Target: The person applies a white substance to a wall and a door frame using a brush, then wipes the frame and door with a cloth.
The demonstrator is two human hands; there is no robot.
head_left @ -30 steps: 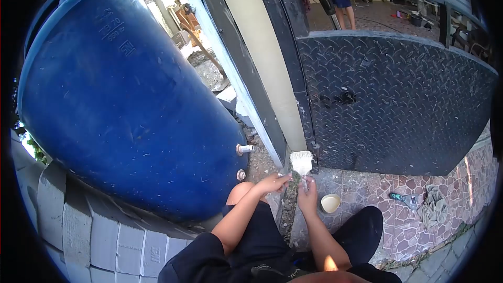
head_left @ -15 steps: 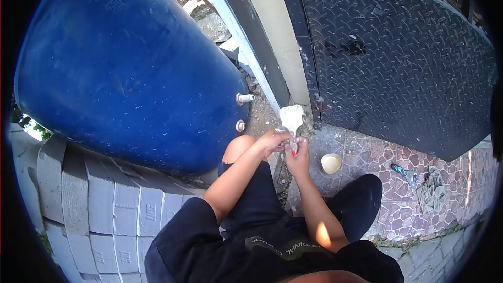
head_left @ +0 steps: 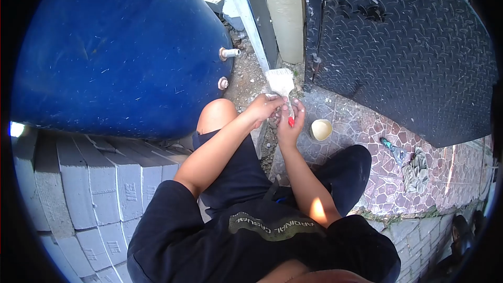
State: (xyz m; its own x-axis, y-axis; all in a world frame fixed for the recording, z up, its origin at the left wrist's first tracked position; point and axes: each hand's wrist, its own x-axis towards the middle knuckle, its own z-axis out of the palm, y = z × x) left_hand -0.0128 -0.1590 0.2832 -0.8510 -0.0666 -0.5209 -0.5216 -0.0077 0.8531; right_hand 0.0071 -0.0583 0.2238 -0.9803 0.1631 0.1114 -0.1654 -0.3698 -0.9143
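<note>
Brush point(head_left: 281, 85) upright, bristles at 12 o'clock, red handle tip at 6. Right hand point(head_left: 290, 126) pinching handle; left hand point(head_left: 263, 107) closed on ferrule, nearer bristles.

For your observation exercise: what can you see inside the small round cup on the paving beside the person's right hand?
The cup shows a pale cream interior, either its own wall or paint; which one cannot be told. Its bottom is not clearly visible. The paintbrush is held outside it.
</note>
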